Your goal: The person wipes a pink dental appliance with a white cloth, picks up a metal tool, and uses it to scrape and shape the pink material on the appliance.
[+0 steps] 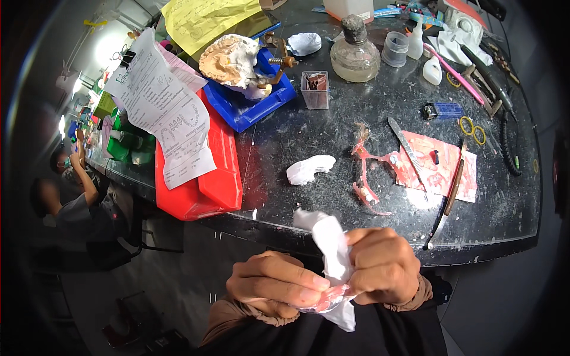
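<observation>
My left hand point(276, 282) is closed around a small glossy pink piece point(328, 299), perhaps a wax or acrylic denture base; its full shape is hidden by my fingers. My right hand point(383, 267) pinches a crumpled white tissue point(332, 243) against it. One end of the tissue sticks up past my fingers, and another hangs below the pink piece. Both hands meet just in front of the black table's edge. On the table beyond them lie a curved white plaster-like piece point(310, 169) and a branching pink wax strip point(367, 169).
A pink-smeared sheet point(436, 160) carries a scalpel point(407, 148) and a wooden-handled wax knife point(456, 187). A red bin point(219, 190) and a blue tray point(237, 121) holding a dental cast point(228, 59) stand at left. Behind are a glass spirit burner point(355, 56) and a lighter point(443, 111).
</observation>
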The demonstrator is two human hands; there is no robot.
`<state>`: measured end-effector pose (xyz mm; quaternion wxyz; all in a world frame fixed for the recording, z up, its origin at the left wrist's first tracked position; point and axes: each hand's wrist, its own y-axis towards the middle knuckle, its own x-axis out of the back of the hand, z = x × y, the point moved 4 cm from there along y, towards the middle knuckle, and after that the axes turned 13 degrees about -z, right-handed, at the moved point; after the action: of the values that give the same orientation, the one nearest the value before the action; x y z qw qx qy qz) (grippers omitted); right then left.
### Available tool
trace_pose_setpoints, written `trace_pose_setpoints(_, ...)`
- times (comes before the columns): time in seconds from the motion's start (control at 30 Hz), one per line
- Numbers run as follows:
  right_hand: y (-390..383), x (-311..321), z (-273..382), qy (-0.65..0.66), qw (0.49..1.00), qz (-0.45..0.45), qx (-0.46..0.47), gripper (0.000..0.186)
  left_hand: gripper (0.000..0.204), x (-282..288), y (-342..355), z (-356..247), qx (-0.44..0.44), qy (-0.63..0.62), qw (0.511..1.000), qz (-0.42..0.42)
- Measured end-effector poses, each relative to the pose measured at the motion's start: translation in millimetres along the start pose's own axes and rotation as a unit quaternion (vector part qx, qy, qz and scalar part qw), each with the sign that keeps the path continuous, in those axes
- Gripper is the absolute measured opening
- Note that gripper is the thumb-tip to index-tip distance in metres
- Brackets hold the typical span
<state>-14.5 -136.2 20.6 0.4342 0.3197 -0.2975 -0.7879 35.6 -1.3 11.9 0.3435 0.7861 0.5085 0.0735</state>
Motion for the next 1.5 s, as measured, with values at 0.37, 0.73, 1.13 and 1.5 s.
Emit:
trace_pose_setpoints(0.37,-2.4,-2.5,-10.4,0.108,0.983,-0.009,-0.147,0.005,0.008,4.2,8.7,0.0,-0.015,-0.045,0.999,-0.008)
trace_pose_setpoints(0.73,-1.0,-8.0,-7.2,0.042,0.998,0.037,-0.035,0.013,0.016,3.7,-1.1,11.3,-0.014,-0.110,0.993,-0.031)
trace_pose_setpoints(1.13,-0.8,3.1,-3.4,0.086,0.993,-0.003,-0.084,0.009,0.020,7.0,12.5,-1.4,0.030,-0.072,0.997,-0.021)
trace_pose_setpoints(1.5,-0.8,-3.6,5.9,-0.179,0.976,0.031,0.122,0.017,0.018,-2.8,6.0,-2.8,0.080,0.041,0.995,-0.031)
